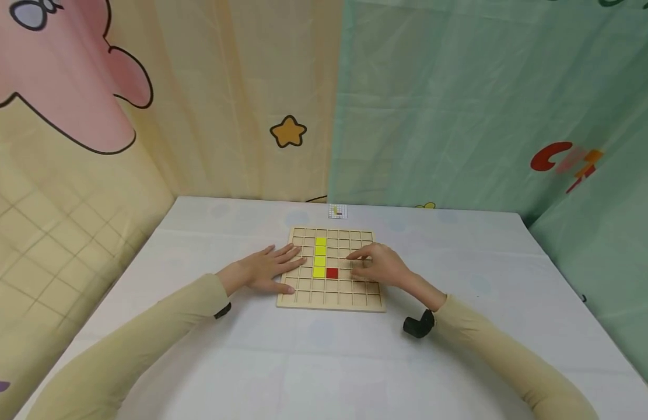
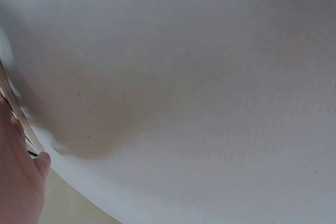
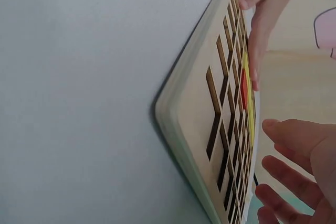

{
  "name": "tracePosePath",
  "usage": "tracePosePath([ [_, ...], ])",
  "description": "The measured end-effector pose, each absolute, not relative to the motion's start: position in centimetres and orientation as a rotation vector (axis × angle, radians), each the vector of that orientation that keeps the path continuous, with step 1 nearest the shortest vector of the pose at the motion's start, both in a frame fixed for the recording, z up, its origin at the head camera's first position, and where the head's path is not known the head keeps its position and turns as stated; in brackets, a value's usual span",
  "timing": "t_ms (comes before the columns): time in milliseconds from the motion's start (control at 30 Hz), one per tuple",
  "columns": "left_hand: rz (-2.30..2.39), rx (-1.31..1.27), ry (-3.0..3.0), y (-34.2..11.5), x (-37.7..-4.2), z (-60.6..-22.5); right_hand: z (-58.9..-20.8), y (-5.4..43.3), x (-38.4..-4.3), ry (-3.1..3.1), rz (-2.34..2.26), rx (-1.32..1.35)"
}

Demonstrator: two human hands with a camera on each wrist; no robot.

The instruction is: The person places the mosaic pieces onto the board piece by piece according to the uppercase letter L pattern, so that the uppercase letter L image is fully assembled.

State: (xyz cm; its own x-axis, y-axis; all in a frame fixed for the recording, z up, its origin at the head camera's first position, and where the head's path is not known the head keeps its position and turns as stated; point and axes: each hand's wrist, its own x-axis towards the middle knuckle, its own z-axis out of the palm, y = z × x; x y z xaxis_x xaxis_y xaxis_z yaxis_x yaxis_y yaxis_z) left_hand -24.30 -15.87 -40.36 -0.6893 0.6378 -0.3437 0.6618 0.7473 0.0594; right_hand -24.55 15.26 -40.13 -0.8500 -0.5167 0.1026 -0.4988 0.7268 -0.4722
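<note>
A wooden grid board (image 1: 331, 300) lies on the table. Several yellow square tiles (image 1: 320, 251) fill a column of its cells, and one red square tile (image 1: 332, 273) sits right of the lowest yellow one. My left hand (image 1: 271, 268) rests with spread fingers on the board's left edge, its thumb by the lower left part. Over the right side of the board hovers my right hand (image 1: 378, 265), fingers loosely bent. The right wrist view shows the right hand (image 3: 299, 166) with thumb and fingers apart and nothing between them.
A small card (image 1: 337, 211) printed with a grid and coloured squares lies behind the board, at the table's back edge. White cloth covers the table (image 1: 324, 361). Patterned curtains (image 1: 434, 105) hang behind and at both sides. Dark wrist devices (image 1: 419, 324) are strapped under the sleeves.
</note>
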Motion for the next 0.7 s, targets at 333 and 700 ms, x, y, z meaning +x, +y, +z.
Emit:
tracePosePath([
  [333,-0.067,1.026,2.615,-16.1,-24.4,-40.7,-39.5,20.4,-25.1,2.944,-0.96,-0.772],
  [700,-0.043,1.042,2.612,-16.0,-24.4,-40.5,-40.8,24.8,-25.4,2.927,-0.946,-0.54],
])
